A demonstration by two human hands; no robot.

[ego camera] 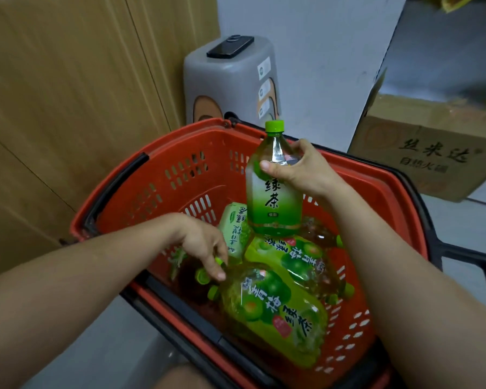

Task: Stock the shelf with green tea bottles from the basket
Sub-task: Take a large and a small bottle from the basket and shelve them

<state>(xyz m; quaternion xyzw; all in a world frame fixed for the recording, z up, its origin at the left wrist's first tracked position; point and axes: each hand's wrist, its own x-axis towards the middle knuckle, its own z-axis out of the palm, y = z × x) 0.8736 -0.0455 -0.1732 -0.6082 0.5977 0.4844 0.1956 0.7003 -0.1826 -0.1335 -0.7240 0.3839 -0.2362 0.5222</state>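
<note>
Above the red shopping basket (163,175), wedged between flat cardboard sheets (68,108) on one side and a printed carton (427,153) on the other, the right hand (300,167) grips an upright green tea bottle (274,197) by its shoulder, clear of the rim. It has a lime cap and green label. Down inside, the left hand (205,245) pinches the neck of a lying bottle (275,313); more bottles lie alongside. A grey stool (230,80) carries a phone (230,46).
</note>
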